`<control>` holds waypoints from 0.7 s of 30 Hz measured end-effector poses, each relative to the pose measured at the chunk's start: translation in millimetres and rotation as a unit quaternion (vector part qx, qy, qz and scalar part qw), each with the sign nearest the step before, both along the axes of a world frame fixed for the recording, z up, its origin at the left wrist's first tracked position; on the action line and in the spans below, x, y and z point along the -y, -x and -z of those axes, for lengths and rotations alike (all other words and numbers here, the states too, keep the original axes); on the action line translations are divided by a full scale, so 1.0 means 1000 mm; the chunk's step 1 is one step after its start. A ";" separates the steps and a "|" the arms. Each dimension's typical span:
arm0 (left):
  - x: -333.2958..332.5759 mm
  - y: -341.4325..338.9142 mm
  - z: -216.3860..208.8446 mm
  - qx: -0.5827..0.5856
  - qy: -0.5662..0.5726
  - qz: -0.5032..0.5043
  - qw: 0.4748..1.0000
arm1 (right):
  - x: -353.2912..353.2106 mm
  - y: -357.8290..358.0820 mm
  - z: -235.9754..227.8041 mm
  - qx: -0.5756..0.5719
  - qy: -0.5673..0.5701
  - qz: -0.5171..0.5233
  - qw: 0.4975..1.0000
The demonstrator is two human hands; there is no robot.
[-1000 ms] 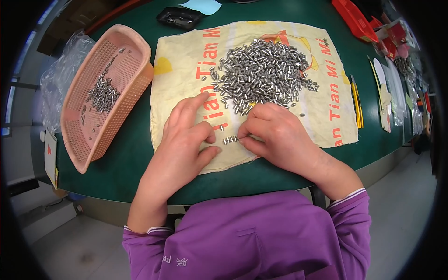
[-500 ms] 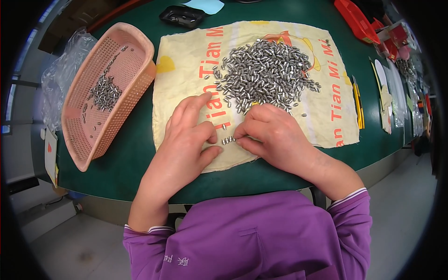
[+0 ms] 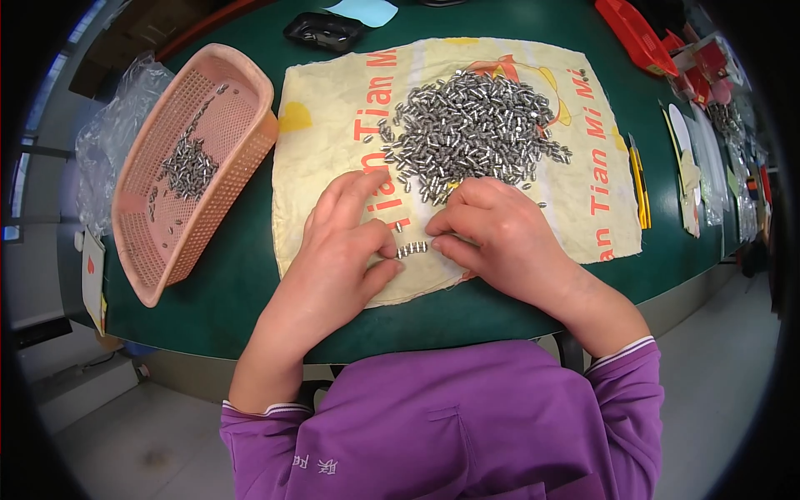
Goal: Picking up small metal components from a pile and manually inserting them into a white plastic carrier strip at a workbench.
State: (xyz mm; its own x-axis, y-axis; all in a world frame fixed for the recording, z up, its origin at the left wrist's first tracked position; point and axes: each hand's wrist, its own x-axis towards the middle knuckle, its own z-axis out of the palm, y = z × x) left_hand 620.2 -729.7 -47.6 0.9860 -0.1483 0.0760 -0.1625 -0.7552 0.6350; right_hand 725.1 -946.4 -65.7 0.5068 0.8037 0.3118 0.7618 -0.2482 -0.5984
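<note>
A short row of small silver metal barrel-shaped pieces (image 3: 412, 248) lies side by side on the printed cream cloth (image 3: 321, 183). One loose piece (image 3: 398, 226) lies just above the row. My left hand (image 3: 343, 229) rests at the row's left end, index finger and thumb apart around it, the other fingers stretched over the cloth. At the right end, my right hand (image 3: 500, 229) has its thumb and index tips slightly apart with nothing visible between them; its other fingers curl by the lower edge of a large heap of the same pieces (image 3: 467, 133).
A pink perforated basket (image 3: 250, 150) holding more metal pieces stands on the left of the green table (image 3: 233, 321). A black tray (image 3: 325, 31) sits at the back. Yellow cutter knives (image 3: 639, 187) lie right of the cloth, and a red bin (image 3: 637, 37) is at the far right.
My right hand's thumb and index have drawn back rightward from the row, which now shows longer. My left thumb and index have shifted slightly right, closer to its left end.
</note>
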 end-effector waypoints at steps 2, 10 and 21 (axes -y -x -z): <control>0.001 0.000 0.000 0.001 -0.002 0.002 1.000 | 0.001 0.000 -0.001 -0.003 0.004 -0.003 1.000; 0.004 0.001 0.000 -0.003 -0.008 -0.003 1.000 | 0.003 -0.001 -0.006 -0.004 0.014 0.002 1.000; 0.009 -0.005 0.010 0.059 0.026 -0.015 0.998 | 0.002 0.006 -0.002 0.005 0.009 0.010 1.000</control>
State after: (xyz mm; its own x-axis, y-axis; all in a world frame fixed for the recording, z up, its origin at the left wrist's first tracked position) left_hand 624.9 -739.0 -57.5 0.9738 -0.1116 0.1981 -0.2159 -0.7275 0.6513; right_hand 718.9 -948.2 -63.6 0.5194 0.7991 0.3027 0.7627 -0.2738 -0.5860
